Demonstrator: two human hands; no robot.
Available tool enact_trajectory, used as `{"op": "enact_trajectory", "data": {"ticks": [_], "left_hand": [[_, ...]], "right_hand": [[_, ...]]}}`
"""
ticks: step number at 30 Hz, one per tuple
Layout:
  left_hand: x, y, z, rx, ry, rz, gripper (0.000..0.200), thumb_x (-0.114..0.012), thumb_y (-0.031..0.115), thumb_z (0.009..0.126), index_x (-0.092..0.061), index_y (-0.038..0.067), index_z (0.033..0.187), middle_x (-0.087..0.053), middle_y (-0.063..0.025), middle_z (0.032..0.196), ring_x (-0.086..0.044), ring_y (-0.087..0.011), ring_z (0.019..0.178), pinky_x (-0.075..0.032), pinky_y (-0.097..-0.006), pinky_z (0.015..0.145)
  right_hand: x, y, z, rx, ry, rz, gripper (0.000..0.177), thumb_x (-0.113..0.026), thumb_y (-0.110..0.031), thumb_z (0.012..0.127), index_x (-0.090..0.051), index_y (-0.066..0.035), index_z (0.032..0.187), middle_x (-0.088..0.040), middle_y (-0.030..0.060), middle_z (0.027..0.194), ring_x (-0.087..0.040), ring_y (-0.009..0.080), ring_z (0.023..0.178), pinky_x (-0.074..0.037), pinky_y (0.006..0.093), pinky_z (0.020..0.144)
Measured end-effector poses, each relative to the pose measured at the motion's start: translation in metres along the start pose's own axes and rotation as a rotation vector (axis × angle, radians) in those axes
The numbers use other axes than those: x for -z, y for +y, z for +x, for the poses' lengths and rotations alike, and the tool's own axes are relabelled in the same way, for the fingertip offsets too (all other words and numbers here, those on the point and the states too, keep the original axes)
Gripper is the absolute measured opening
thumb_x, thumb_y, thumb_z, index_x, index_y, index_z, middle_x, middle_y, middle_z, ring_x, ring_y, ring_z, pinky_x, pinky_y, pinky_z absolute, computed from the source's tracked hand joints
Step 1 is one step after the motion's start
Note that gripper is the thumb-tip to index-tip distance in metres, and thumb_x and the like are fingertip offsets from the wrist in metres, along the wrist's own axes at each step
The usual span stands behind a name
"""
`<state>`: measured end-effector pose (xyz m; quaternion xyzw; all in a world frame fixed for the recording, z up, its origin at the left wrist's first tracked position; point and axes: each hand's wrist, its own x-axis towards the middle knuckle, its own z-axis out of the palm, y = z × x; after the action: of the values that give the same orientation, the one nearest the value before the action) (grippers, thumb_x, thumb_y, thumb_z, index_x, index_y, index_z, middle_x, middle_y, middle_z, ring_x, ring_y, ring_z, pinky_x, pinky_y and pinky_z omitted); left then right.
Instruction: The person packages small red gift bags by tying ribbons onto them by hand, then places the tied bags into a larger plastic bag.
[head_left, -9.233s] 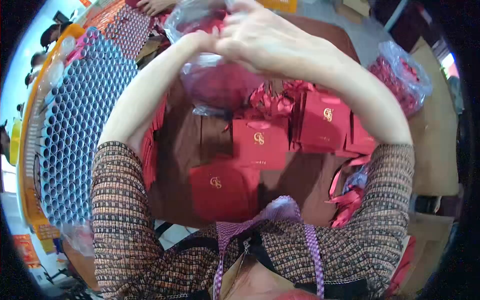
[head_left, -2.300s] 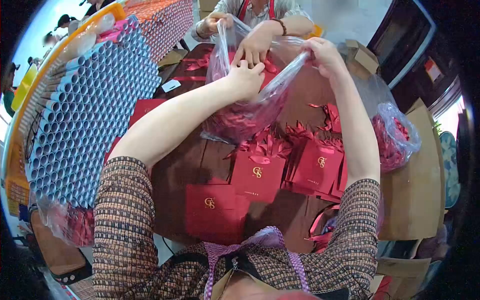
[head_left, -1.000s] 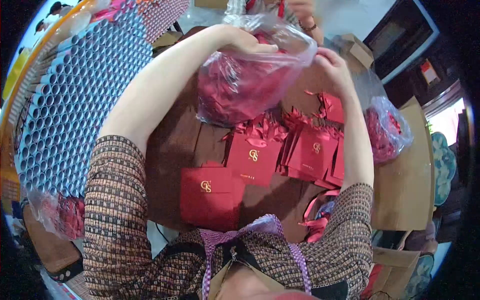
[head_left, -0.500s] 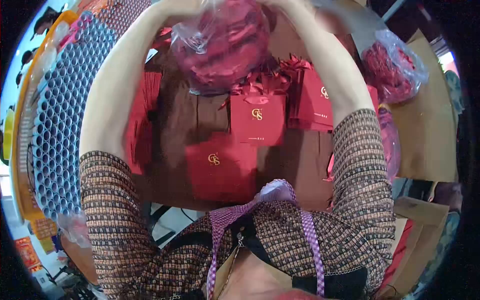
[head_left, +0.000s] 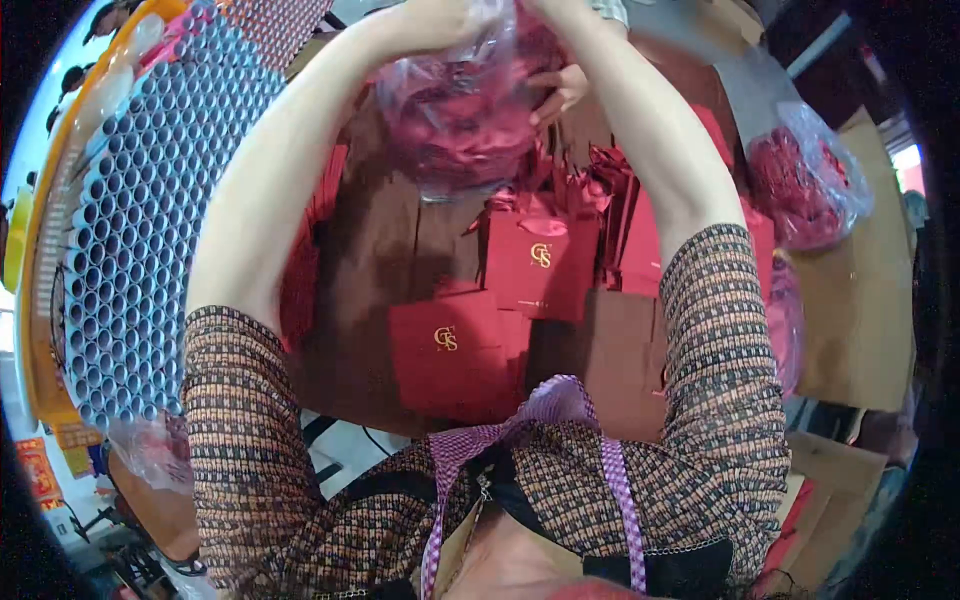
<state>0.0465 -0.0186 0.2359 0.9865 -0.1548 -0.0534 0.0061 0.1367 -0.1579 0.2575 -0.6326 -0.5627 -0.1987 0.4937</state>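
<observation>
I hold a clear plastic bag (head_left: 460, 110) full of red ribbons up over the brown table (head_left: 370, 250). My left hand (head_left: 435, 18) grips its top at the upper edge of view. Just right of it, my right hand (head_left: 562, 12) also closes on the top of the bag and is partly cut off by the frame. Another person's hand (head_left: 558, 92) touches the bag from the far side. Below lie flat red gift bags with gold logos, one near me (head_left: 450, 345) and one behind it (head_left: 540, 265).
A rack of grey-blue tubes (head_left: 140, 230) fills the left side. More red gift bags (head_left: 640, 230) stand in a row at the right. A second clear bag of red ribbons (head_left: 810, 185) rests on brown cardboard (head_left: 860, 300) at far right.
The bag has stayed raised between my hands. The view has shifted slightly, and another person's hand now shows against the bag's far side.
</observation>
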Motion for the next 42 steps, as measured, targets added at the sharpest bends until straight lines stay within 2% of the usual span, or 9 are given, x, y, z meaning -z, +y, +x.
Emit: {"op": "enact_trajectory", "data": {"ticks": [6, 10, 12, 18, 23, 26, 28, 35, 42], "left_hand": [[0.044, 0.060, -0.093, 0.200, 1.162, -0.836, 0.030, -0.045, 0.022, 0.085, -0.054, 0.002, 0.106, -0.057, -0.0094, 0.093, -0.054, -0.0205, 0.087, -0.045, -0.0361, 0.072], [-0.061, -0.057, -0.074, 0.534, 1.131, -1.538, 0.072, -0.032, 0.061, 0.087, -0.038, 0.004, 0.131, -0.046, -0.0177, 0.125, -0.045, -0.0301, 0.113, -0.033, -0.0461, 0.095], [-0.111, -0.079, -0.068, 0.525, 1.072, -1.675, 0.086, -0.027, 0.066, 0.085, -0.015, 0.002, 0.139, -0.014, -0.0169, 0.146, -0.009, -0.0365, 0.134, -0.020, -0.0476, 0.102], [-0.130, -0.060, -0.028, 0.342, 0.983, -2.078, 0.082, -0.026, 0.071, 0.082, -0.028, 0.011, 0.138, -0.039, -0.0119, 0.134, -0.041, -0.0283, 0.119, -0.035, -0.0482, 0.097], [-0.134, -0.051, -0.033, 0.145, 0.778, -2.157, 0.076, -0.032, 0.065, 0.084, -0.027, 0.012, 0.138, -0.039, -0.0102, 0.134, -0.039, -0.0230, 0.122, -0.035, -0.0462, 0.097], [-0.135, -0.043, -0.039, 0.089, 0.768, -2.049, 0.067, -0.033, 0.057, 0.088, -0.027, 0.012, 0.138, -0.038, -0.0087, 0.134, -0.039, -0.0212, 0.121, -0.036, -0.0418, 0.098], [-0.130, -0.039, -0.040, 0.094, 0.730, -2.064, 0.060, -0.033, 0.048, 0.093, -0.025, 0.010, 0.139, -0.036, -0.0079, 0.136, -0.036, -0.0188, 0.123, -0.031, -0.0353, 0.102], [-0.153, -0.015, -0.021, 0.146, 0.885, -1.183, 0.067, -0.032, 0.043, 0.095, -0.008, 0.001, 0.141, -0.018, -0.0109, 0.144, -0.015, -0.0192, 0.132, -0.012, -0.0297, 0.108], [-0.125, 0.003, -0.032, -0.049, 0.805, -1.390, 0.076, -0.031, 0.053, 0.091, -0.011, -0.002, 0.139, -0.016, -0.0146, 0.145, -0.016, -0.0236, 0.133, -0.012, -0.0325, 0.109]], "right_hand": [[0.003, 0.047, -0.011, 0.415, -0.071, -0.704, 0.016, -0.054, -0.015, 0.074, -0.060, -0.004, 0.084, -0.058, 0.0122, 0.079, -0.056, 0.0287, 0.076, -0.045, 0.0386, 0.067], [0.042, 0.086, -0.048, -0.463, 0.125, 0.032, 0.030, -0.054, -0.028, 0.083, -0.058, 0.000, 0.091, -0.060, 0.0031, 0.080, -0.054, 0.0132, 0.074, -0.044, 0.0289, 0.068], [0.048, 0.078, -0.087, -0.524, 0.523, 0.417, 0.020, -0.050, -0.021, 0.085, -0.058, -0.003, 0.082, -0.059, 0.0032, 0.077, -0.055, 0.0157, 0.073, -0.044, 0.0291, 0.066], [0.006, 0.127, -0.185, -1.344, 0.588, 0.881, 0.018, -0.048, -0.024, 0.088, -0.059, -0.010, 0.085, -0.058, 0.0038, 0.080, -0.054, 0.0182, 0.073, -0.048, 0.0335, 0.061], [-0.033, 0.130, -0.145, -1.048, 0.187, 1.422, 0.042, -0.048, -0.046, 0.086, -0.056, -0.006, 0.096, -0.055, 0.0056, 0.083, -0.053, 0.0218, 0.072, -0.047, 0.0398, 0.061], [-0.048, 0.099, -0.138, -1.106, 0.071, 0.807, 0.048, -0.040, -0.048, 0.089, -0.050, -0.007, 0.113, -0.055, 0.0093, 0.101, -0.054, 0.0264, 0.086, -0.049, 0.0461, 0.072], [-0.050, 0.028, -0.105, -1.144, 0.242, 0.898, 0.027, -0.045, -0.011, 0.087, -0.049, -0.008, 0.113, -0.055, 0.0071, 0.105, -0.054, 0.0238, 0.091, -0.052, 0.0378, 0.072], [-0.054, 0.133, -0.148, -0.869, 0.349, 0.796, 0.048, -0.043, -0.035, 0.085, -0.043, -0.005, 0.122, -0.047, 0.0117, 0.120, -0.048, 0.0274, 0.109, -0.042, 0.0449, 0.090], [-0.040, 0.077, -0.143, -1.116, 0.170, 0.904, 0.052, -0.047, -0.038, 0.087, -0.042, -0.003, 0.125, -0.053, 0.0100, 0.116, -0.055, 0.0246, 0.100, -0.046, 0.0410, 0.085]]}}
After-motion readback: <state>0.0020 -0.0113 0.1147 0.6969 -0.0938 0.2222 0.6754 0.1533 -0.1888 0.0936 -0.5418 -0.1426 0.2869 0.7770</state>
